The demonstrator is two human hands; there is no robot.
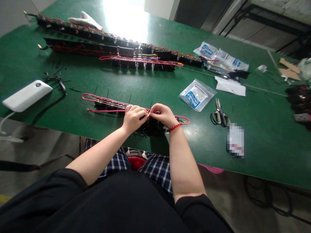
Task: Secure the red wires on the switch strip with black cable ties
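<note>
A strip of black switch blocks wired with a red wire (104, 103) lies near the front edge of the green table (150, 87). My left hand (133, 117) and my right hand (163, 114) meet over the right part of this strip. Both have fingers curled, pinching the red wire where their fingertips touch. A red bead bracelet (174, 127) is on my right wrist. The blocks under my hands are partly hidden.
Longer wired strips (116, 45) lie across the table's far side. A white power bank (26, 95) with cable sits at left. Plastic bags (197, 94), white paper (229, 86) and scissors (220, 114) are at right. A white glove (85, 20) lies far back.
</note>
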